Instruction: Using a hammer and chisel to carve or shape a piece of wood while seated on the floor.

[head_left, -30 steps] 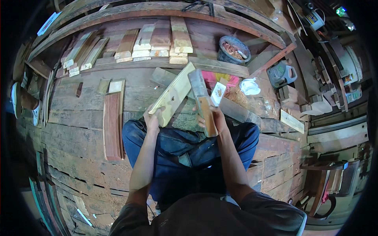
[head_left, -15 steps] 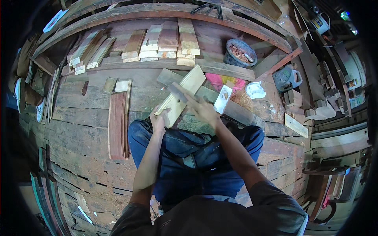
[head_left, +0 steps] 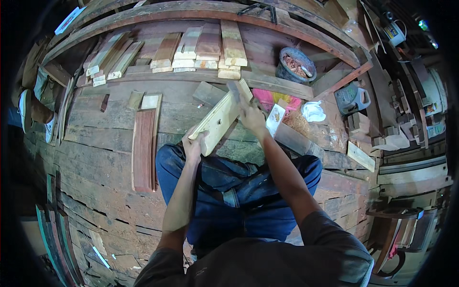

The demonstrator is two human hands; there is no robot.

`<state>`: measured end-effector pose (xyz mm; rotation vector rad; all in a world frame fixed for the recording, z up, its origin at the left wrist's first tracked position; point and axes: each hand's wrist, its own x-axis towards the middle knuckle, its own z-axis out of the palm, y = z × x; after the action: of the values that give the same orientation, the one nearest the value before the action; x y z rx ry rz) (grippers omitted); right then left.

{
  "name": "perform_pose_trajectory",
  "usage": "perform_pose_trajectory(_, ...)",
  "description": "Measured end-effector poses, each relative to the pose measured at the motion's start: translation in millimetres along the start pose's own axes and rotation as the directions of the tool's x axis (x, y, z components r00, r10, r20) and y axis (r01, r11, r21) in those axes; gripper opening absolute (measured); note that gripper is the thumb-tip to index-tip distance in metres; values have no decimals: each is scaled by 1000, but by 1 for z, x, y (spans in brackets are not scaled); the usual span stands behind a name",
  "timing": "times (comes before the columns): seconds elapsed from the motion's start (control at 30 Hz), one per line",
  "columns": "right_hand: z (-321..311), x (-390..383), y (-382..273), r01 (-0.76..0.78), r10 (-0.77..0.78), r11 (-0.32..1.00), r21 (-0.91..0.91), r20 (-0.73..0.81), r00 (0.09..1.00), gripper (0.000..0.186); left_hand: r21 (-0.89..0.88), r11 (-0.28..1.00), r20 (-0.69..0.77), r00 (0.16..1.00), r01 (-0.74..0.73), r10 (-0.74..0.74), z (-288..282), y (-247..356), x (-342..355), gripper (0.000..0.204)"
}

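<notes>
A pale wooden board (head_left: 213, 125) with a moulded edge and a dark round spot slants up and away from my lap. My left hand (head_left: 194, 145) is closed round its near end. At the far end, my right hand (head_left: 251, 115) grips a flat grey-brown rectangular piece (head_left: 233, 91) laid against the board's face; its exact kind I cannot make out. Under the board's far part lies a grey plank (head_left: 208, 93) on the floor. Close to my right wrist is a small white box (head_left: 275, 118).
Reddish-brown boards (head_left: 143, 153) lie left of my knee. Stacked boards (head_left: 209, 43) line the far side beneath a long beam (head_left: 191, 10). A bucket of shavings (head_left: 295, 66), a pink cloth (head_left: 263, 98), a white rag (head_left: 313, 111) and a grey jug (head_left: 352, 99) stand to the right.
My right hand has slid the grey-brown piece away from me along the board, from its middle to its far end. The left hand keeps its grip at the near end.
</notes>
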<state>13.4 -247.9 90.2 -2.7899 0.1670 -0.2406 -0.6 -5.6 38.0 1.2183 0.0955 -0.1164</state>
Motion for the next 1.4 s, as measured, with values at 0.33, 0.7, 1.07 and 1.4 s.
perform_pose_trajectory(0.33, -10, 27, 33, -1, 6, 995, -98, 50, 999, 51, -8, 1000, 35, 999, 16, -16, 16, 9, 1, 40)
perform_pose_trajectory(0.7, -42, 5, -4, 149, -153, 986, 73, 43, 987, 59, -44, 998, -3, 999, 45, -45, 4, 8, 2, 37)
perform_pose_trajectory(1.07, -17, 35, 101, 656, -554, 704, -272, 367, 747, 45, -58, 997, 95, 994, -54, 59, 27, 13, -2, 38)
perform_pose_trajectory(1.4, 1, 13, 19, 2, -2, 995, 97, 6, 1000, 31, 281, 916, 171, 954, -286, 245, 36, 32, -31, 38)
